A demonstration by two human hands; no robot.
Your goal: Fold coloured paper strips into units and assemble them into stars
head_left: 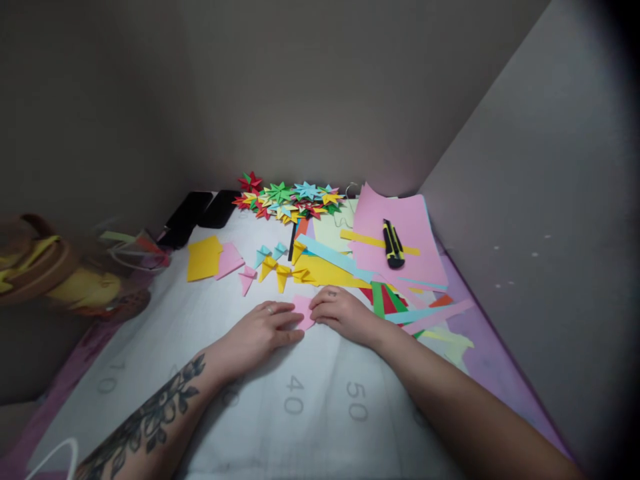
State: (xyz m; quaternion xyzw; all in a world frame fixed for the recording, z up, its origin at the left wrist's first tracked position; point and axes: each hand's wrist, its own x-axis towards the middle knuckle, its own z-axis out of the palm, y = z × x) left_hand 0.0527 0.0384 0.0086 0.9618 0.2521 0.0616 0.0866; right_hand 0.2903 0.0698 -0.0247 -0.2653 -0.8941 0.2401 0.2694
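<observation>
A small pink paper piece (303, 311) lies on the white cutting mat (280, 400) between my two hands. My left hand (265, 328) presses on its left side with fingers closed together. My right hand (340, 311) pinches its right edge with curled fingers. Just beyond the hands lie folded yellow pieces (283, 272), a folded pink piece (246, 277) and small blue pieces (270, 253).
A row of finished coloured paper stars (287, 199) sits at the back. Pink sheets (400, 240) with a yellow-black utility knife (393, 244) lie at right over strips and scraps. Yellow and pink sheets (207, 259) lie at left, near black objects (197, 212). Walls close in behind and at right.
</observation>
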